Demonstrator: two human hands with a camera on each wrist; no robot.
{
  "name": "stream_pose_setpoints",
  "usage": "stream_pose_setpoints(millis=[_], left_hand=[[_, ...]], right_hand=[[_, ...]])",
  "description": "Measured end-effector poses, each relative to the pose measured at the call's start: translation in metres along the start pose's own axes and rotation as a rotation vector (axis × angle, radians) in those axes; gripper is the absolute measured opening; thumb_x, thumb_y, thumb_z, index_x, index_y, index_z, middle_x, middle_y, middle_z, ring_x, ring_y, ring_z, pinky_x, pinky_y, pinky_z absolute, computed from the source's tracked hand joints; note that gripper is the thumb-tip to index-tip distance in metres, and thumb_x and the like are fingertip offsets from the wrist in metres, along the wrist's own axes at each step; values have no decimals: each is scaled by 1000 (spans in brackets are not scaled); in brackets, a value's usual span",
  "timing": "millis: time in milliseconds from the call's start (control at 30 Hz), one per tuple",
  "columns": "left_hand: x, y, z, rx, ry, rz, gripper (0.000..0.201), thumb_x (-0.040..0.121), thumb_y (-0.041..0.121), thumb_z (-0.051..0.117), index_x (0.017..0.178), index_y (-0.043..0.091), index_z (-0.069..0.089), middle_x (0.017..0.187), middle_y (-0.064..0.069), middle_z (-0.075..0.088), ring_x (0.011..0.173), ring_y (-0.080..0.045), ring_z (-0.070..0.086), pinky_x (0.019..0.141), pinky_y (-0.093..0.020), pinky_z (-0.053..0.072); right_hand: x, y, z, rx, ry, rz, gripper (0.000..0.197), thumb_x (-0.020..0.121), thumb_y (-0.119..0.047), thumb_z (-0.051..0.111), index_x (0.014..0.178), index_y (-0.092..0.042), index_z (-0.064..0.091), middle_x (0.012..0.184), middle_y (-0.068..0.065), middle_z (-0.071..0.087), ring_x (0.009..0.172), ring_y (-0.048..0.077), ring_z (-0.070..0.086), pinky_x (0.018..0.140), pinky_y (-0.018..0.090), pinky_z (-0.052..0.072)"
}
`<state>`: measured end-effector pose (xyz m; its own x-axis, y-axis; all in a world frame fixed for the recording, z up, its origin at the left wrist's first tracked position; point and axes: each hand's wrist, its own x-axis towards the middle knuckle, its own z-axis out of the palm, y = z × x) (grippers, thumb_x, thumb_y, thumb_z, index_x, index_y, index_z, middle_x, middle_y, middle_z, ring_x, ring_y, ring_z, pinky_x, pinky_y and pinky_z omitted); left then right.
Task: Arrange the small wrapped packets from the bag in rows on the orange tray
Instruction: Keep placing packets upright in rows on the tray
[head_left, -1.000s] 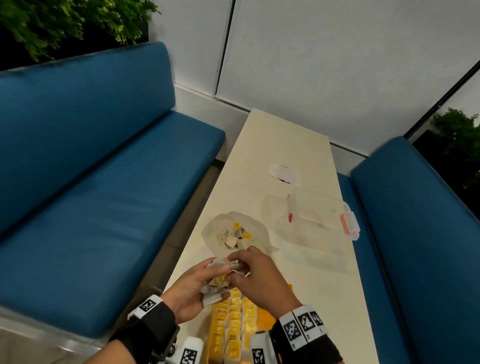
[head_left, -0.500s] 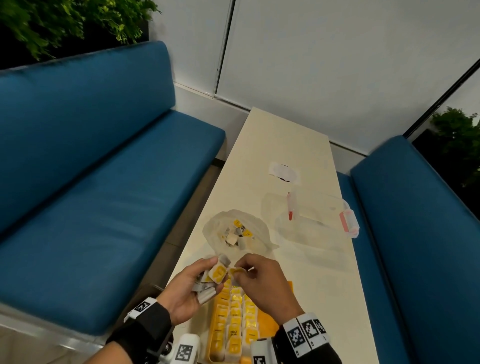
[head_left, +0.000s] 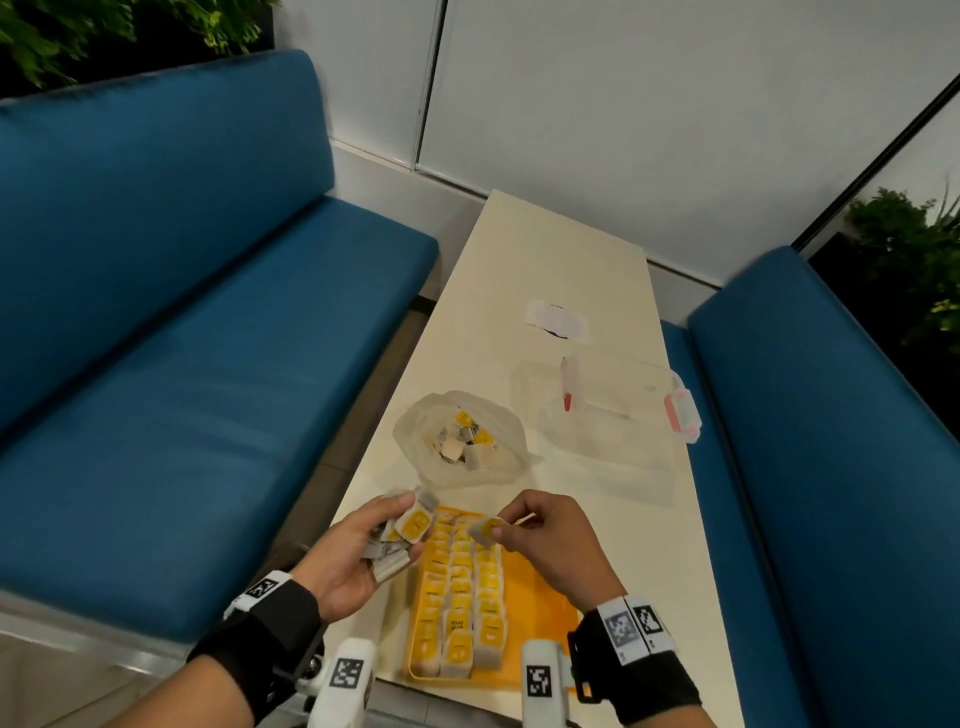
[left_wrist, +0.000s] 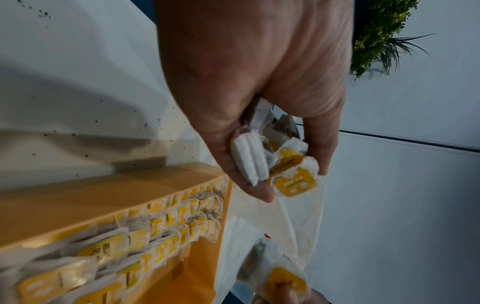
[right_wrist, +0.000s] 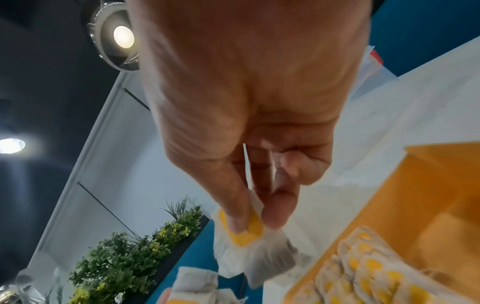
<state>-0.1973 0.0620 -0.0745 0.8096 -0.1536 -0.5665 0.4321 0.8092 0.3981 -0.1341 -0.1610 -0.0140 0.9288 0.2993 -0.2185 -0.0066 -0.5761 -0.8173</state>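
An orange tray (head_left: 540, 597) lies at the table's near edge, with three rows of small white packets with yellow labels (head_left: 460, 587) filling its left part. My left hand (head_left: 384, 530) cups a bunch of packets (left_wrist: 272, 162) just left of the tray's far corner. My right hand (head_left: 511, 525) pinches one packet (right_wrist: 246, 232) between thumb and fingers above the far end of the rows. Beyond the tray a clear plastic bag (head_left: 462, 441) lies open with several more packets inside.
A clear plastic box with pink latches (head_left: 608, 405) sits right of the bag, and a white wrapper (head_left: 556, 319) lies further back. Blue benches (head_left: 182, 338) flank the narrow table (head_left: 550, 249). The tray's right part shows bare orange.
My hands have drawn apart: the right hand pulled one packet out of the bunch in the left hand and holds it over the tray. The camera tilted down, showing more of the tray.
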Motion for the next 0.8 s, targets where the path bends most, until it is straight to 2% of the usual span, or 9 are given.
stream_pose_setpoints(millis=[100, 200, 300, 367, 467, 600, 700, 800], left_hand=[[-1, -3, 3, 0, -16, -1, 21, 87, 15, 72, 106, 10, 68, 108, -18, 69, 87, -27, 72, 65, -31, 63], [-1, -7, 7, 5, -19, -6, 18, 88, 15, 72, 105, 10, 69, 108, -18, 69, 87, -26, 72, 64, -30, 63], [-2, -13, 8, 18, -31, -11, 22, 86, 16, 73, 107, 9, 68, 109, -20, 69, 87, -27, 72, 65, -31, 63], [-2, -17, 9, 37, -40, -10, 26, 87, 16, 72, 111, 8, 67, 108, -20, 69, 86, -26, 72, 65, -30, 63], [-2, -23, 10, 55, -42, -10, 27, 88, 17, 72, 113, 8, 67, 110, -19, 69, 86, -25, 72, 66, -30, 63], [-2, -29, 13, 85, -39, -4, 31, 88, 17, 72, 117, 7, 66, 112, -19, 69, 87, -24, 72, 66, -30, 63], [-2, -33, 15, 95, -41, 8, 36, 86, 16, 73, 119, 7, 64, 110, -18, 69, 89, -25, 71, 65, -30, 62], [-4, -36, 17, 107, -54, 8, 40, 83, 17, 74, 120, 6, 62, 109, -19, 69, 90, -26, 71, 64, -30, 62]], right_hand=[[-7, 12, 0, -46, -68, 55, 12, 84, -4, 72, 76, -8, 64, 67, 5, 69, 59, 17, 69, 55, 17, 46], [-19, 26, 1, -117, -161, 112, 11, 88, -4, 66, 80, -10, 60, 69, 12, 71, 59, 12, 68, 49, 14, 43], [-31, 44, 4, -199, -259, 183, 8, 89, -8, 65, 84, -12, 60, 66, 5, 71, 57, 8, 66, 50, 22, 46], [-38, 55, 7, -229, -303, 222, 3, 89, -11, 64, 88, -11, 61, 64, 2, 71, 59, 11, 68, 50, 26, 48], [-46, 64, 15, -257, -332, 282, 4, 89, -13, 65, 90, -15, 61, 63, 1, 70, 59, 13, 68, 51, 26, 47], [-49, 69, 24, -275, -327, 313, 13, 90, -7, 63, 86, -18, 59, 63, -5, 64, 48, 3, 62, 44, 18, 43], [-47, 76, 31, -321, -314, 297, 15, 89, -10, 66, 84, -22, 60, 70, -5, 66, 56, 7, 67, 51, 22, 50], [-46, 84, 40, -372, -292, 270, 19, 86, -12, 68, 80, -28, 59, 83, -4, 67, 67, 13, 73, 70, 35, 61]])
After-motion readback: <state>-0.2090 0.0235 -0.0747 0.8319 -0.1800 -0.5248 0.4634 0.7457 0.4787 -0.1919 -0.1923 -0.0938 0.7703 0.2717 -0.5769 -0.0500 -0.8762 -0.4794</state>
